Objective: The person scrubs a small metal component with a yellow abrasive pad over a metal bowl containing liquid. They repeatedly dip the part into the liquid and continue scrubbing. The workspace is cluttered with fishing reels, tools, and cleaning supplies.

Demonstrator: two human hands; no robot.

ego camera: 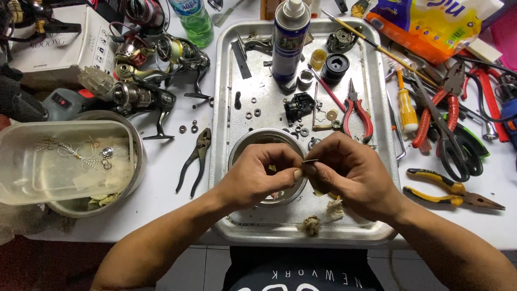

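Observation:
My left hand [261,175] and my right hand [350,172] meet over a small round metal bowl [253,140] on a steel tray [223,108]. Together their fingertips pinch a small thin dark part [309,161], too small to identify. A yellowish scrap shows under my right palm. Crumpled dirty wads [311,225] lie on the tray near its front edge, just below my right hand.
On the tray stand a spray can [289,37], black reel parts [299,106], washers and red-handled pliers [357,111]. Black pliers [198,156], fishing reels [145,94] and a plastic tub [59,159] lie left. More pliers, cutters and a screwdriver [407,105] crowd the right.

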